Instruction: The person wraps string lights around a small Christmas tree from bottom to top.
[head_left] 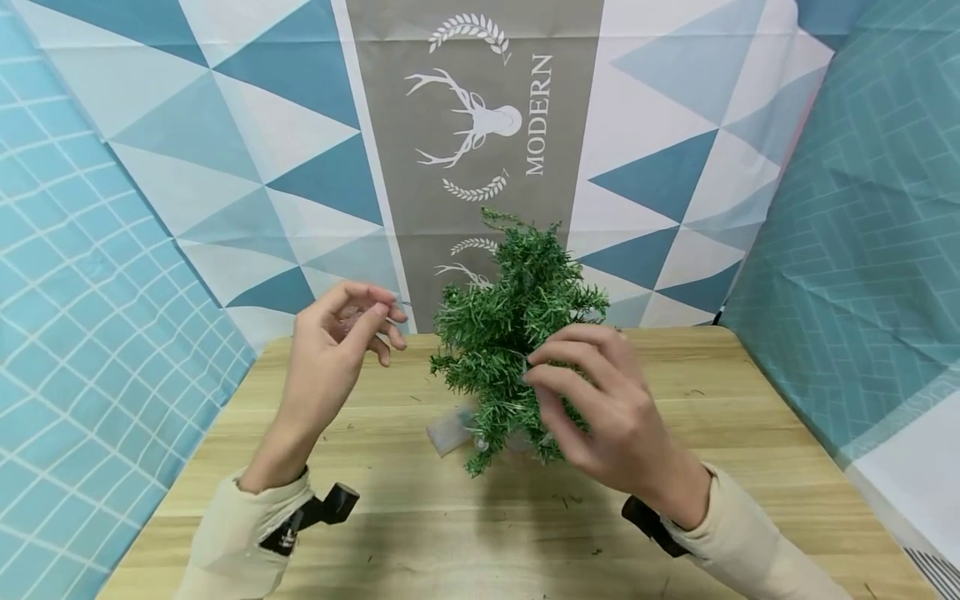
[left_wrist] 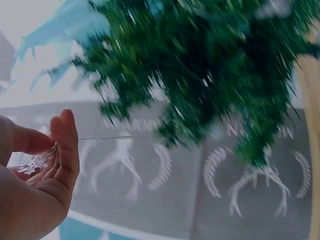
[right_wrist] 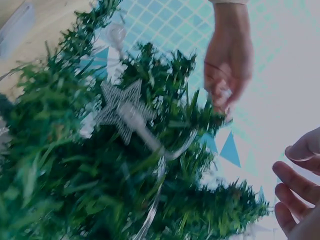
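Left hand is filling the near corner of its own wrist view — thumb and fingers pinching a thin wire, a clear snowflake ornament sitting in the curl of the palm. From the fingertips the wire is running out toward the green artificial tree, which is standing mid-table between the two hands. Right hand is hovering close at the tree's right side, fingers loosely bent and thumb apart from them, gripping nothing that shows. Deep in the branches a clear star ornament is hanging, blurred. Farther out: a pale translucent block is lying by the tree's foot, left side; bits of green are dotting the wood-grain table; behind — a patterned cloth is hanging.
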